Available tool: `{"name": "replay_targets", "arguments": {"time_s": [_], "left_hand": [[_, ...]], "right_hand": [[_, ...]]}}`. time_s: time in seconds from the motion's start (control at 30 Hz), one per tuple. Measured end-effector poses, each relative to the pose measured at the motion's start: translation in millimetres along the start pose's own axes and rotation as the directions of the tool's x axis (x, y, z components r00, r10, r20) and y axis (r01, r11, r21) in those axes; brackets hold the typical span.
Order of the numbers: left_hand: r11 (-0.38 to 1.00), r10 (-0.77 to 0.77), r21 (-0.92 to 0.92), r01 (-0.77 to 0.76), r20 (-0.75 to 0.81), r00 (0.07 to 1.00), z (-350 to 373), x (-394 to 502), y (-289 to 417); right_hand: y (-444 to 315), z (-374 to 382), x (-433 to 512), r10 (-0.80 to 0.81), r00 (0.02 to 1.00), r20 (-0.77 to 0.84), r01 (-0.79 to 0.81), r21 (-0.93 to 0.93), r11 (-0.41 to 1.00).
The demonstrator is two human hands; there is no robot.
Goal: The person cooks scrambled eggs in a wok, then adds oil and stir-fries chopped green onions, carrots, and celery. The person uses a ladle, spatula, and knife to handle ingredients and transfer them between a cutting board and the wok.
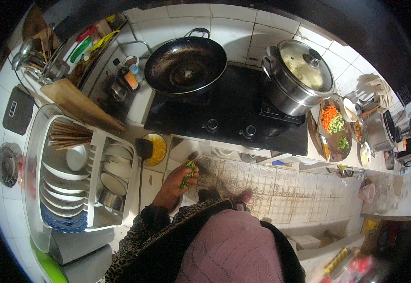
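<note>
My left hand [173, 185] is closed around a bunch of chopped greens [188, 176], held above the floor in front of the stove. A leopard-print sleeve covers that arm. Just beyond the hand, on the counter, stands a bowl of yellow scrambled egg [157, 151]. A black spatula [144, 149] lies partly over the bowl. My right hand is out of view. On the right counter, a round cutting board [335, 144] carries diced carrot [329, 115], pale green dice [335, 123], a few chopped greens [343, 143] and a knife [324, 148].
A wok [186, 65] sits on the left of the black gas stove [191, 109]. On its right stands a lidded steel steamer pot [297, 83]. A dish rack [94, 184] with plates, bowls and chopsticks fills the left counter. A sauce bottle [127, 76] stands behind it.
</note>
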State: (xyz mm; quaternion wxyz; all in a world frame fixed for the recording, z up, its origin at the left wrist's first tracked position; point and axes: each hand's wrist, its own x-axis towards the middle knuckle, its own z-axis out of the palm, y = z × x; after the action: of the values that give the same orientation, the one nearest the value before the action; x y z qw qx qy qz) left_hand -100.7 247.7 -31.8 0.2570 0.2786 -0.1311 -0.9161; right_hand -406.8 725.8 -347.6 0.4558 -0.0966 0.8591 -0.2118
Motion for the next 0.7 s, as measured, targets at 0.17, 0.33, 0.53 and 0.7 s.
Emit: {"name": "replay_targets", "arguments": {"time_s": [0.17,0.33,0.53,0.7], "left_hand": [[0.973,-0.014,0.23,0.013,0.001,1.0,4,7,1],[0.97,-0.114,0.23,0.083,0.121,0.986,28,33,7],[0.991,-0.109,-0.05,0.123,0.219,0.97,94,83,25],[0.995,0.055,-0.093,-0.035,0.226,0.973,145,130,90]], "right_hand": [[2,1,0,0.0,1.0,-0.004,0.0,0.002,1.0],[6,4,-1,0.004,1.0,-0.006,-0.004,0.008,1.0],[9,9,-1,0.013,1.0,-0.017,-0.012,0.017,1.0],[15,16,-2,0.016,1.0,-0.023,-0.015,0.042,0.999]]}}
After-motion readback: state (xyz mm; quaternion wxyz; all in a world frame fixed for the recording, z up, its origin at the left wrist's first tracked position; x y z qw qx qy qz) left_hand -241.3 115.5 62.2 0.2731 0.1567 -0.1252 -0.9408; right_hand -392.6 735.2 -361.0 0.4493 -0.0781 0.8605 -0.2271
